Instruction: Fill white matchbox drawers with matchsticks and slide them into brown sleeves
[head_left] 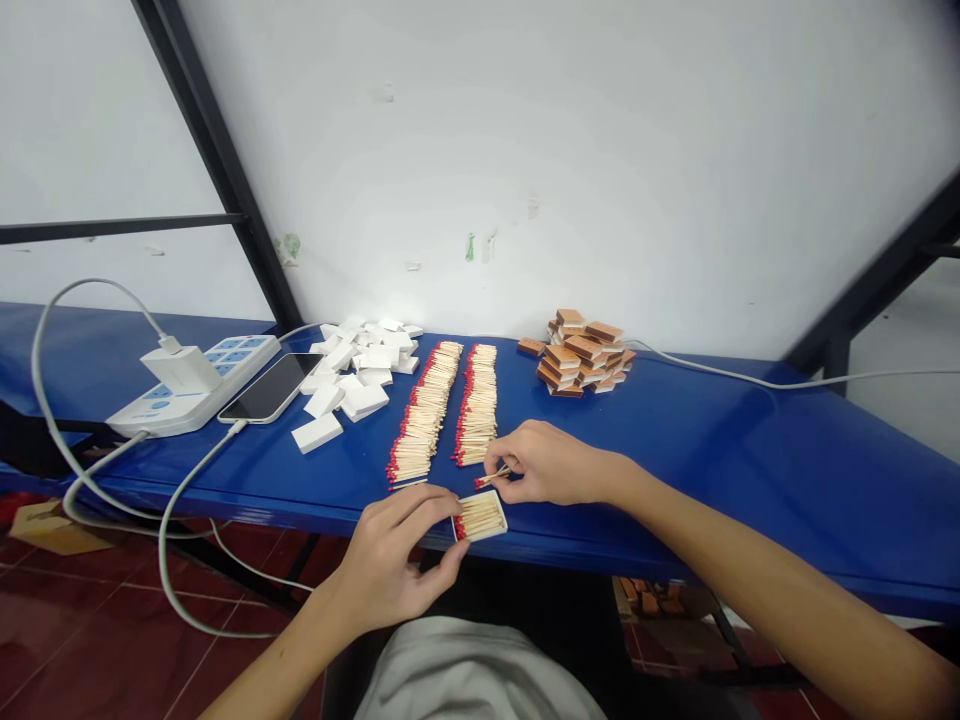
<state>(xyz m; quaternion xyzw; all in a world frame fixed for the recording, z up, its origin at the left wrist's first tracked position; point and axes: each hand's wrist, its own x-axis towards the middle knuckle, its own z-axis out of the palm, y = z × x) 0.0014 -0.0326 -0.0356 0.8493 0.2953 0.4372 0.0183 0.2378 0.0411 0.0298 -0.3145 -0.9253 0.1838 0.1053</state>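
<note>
My left hand [409, 550] grips a white matchbox tray [504, 512] by its left end, at the front edge of the blue table. Wooden matches with red heads lie side by side in the tray, heads to the left. Just above the tray, my right hand [536, 462] pinches a few matches [491, 477], their red heads pointing left. Beyond my hands run two long rows of matches, a left row [425, 410] and a right row [478, 400], heads to the left. The right row ends close to my right fingertips.
White boxes [316, 433] lie heaped at the back left. Brown-and-white matchboxes [581, 350] are piled at the back right. A phone [271, 388] on a cable and a power strip [247, 350] with a charger [182, 370] sit at left. The blue table [720, 440] meets a white wall.
</note>
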